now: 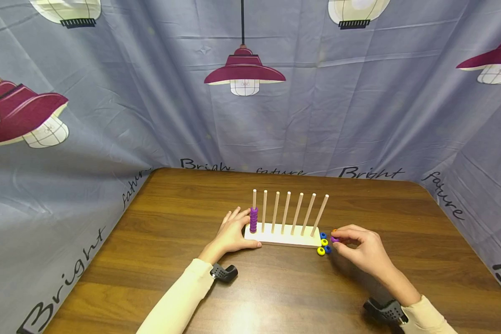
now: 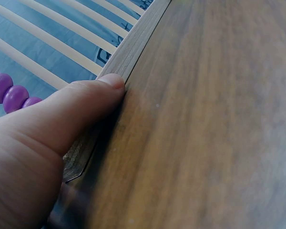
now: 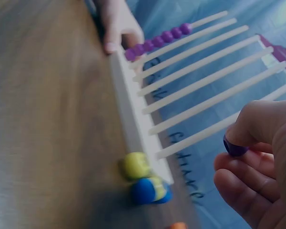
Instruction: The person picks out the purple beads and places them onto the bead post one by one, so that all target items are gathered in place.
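A pale wooden bead stand with a row of upright pegs stands on the table. Purple beads are stacked on its leftmost peg; the other pegs carry none. My left hand grips the left end of the base, thumb along the front edge and fingers towards the back. To the right of the base, my right hand pinches a purple bead between thumb and fingers. Blue beads and yellow beads lie loose by the base's right end. An orange bead shows near the right hand.
The brown wooden table extends around the stand. Behind it and at both sides hangs a grey-blue curtain printed with lamps and lettering. A dark camera mount is on each wrist.
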Motion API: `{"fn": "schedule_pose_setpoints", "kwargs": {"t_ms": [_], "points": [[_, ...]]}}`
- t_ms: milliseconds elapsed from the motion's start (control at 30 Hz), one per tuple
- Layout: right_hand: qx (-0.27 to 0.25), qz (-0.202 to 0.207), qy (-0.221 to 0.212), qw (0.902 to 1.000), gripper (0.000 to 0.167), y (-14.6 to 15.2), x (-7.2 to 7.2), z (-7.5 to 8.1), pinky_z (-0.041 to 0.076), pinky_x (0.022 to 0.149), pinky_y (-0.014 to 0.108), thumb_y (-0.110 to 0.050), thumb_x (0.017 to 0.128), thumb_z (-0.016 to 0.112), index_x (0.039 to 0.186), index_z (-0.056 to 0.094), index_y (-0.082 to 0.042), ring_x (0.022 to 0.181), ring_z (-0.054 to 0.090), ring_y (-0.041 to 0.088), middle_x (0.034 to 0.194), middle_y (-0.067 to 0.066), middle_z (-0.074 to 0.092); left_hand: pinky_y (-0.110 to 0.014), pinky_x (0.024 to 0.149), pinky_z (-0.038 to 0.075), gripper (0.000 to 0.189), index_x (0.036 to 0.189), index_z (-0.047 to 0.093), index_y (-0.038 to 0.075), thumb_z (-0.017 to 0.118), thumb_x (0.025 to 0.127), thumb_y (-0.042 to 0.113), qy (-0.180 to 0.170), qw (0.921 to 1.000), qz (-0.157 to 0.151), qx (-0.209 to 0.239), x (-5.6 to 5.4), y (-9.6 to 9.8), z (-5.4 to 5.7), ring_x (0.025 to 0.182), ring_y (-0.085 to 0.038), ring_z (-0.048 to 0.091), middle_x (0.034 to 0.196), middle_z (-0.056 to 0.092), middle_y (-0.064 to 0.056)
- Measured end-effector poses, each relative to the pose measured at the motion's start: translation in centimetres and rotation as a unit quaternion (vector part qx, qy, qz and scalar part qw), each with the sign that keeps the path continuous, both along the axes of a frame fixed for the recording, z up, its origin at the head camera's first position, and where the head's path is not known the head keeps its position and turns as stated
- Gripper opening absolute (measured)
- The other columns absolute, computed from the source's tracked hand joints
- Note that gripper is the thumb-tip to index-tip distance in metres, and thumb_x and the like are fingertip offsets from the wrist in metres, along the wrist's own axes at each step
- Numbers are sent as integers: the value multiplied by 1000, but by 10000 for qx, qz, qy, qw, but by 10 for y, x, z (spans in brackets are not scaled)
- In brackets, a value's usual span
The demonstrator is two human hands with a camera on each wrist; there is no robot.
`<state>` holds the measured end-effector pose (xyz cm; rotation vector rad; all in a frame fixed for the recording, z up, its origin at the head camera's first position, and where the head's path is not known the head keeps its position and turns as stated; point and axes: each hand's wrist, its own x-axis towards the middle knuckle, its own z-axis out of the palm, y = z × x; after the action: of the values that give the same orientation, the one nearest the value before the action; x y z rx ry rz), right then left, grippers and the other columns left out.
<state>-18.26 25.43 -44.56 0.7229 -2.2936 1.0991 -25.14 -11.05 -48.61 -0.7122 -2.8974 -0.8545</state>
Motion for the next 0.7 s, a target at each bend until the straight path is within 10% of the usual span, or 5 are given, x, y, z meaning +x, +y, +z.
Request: {"fn": "schedule_pose_setpoints", "kwargs": {"t_ms": [700], "points": [[253, -285, 69, 9992, 23, -4, -37, 101, 52, 65, 3, 11, 74, 77, 92, 79, -3, 76, 61, -19, 87, 12, 75, -60, 128, 14, 70, 127, 68, 16, 87, 69, 51, -16, 10000, -19, 5, 0, 0, -2, 154, -43, 28, 160, 46, -10]]}}
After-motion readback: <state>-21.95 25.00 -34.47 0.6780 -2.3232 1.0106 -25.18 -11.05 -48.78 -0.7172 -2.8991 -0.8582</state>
